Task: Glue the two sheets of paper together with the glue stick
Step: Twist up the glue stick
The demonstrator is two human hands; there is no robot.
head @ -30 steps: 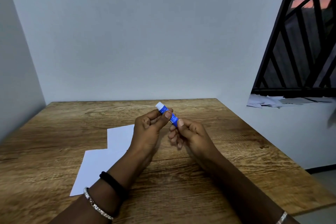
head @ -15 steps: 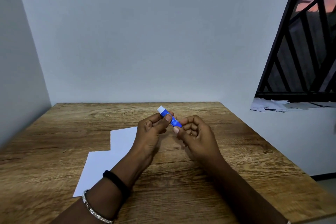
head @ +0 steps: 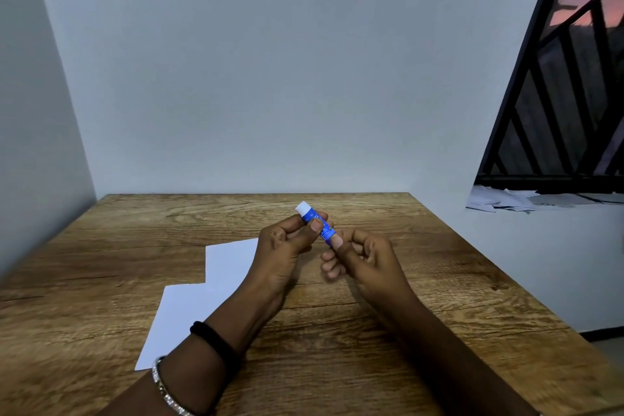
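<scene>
A blue glue stick [head: 315, 220] with a white end pointing up and away is held above the wooden table [head: 422, 297]. My left hand [head: 285, 246] pinches its middle between thumb and fingers. My right hand [head: 364, 260] grips its lower end with thumb and fingertips. Two white sheets of paper lie flat on the table to the left of my hands: the far sheet [head: 229, 258] and the near sheet [head: 175, 317], overlapping at a corner. My left forearm hides part of both.
The table stands in a corner of pale walls at the back and left. Its right edge drops off to the floor. A barred window [head: 567, 84] is at the right, with loose papers [head: 506, 201] on its sill.
The view has shifted slightly. My right-hand fingers have shifted at the lower end of the glue stick, as if turning it. My left hand keeps its hold.
</scene>
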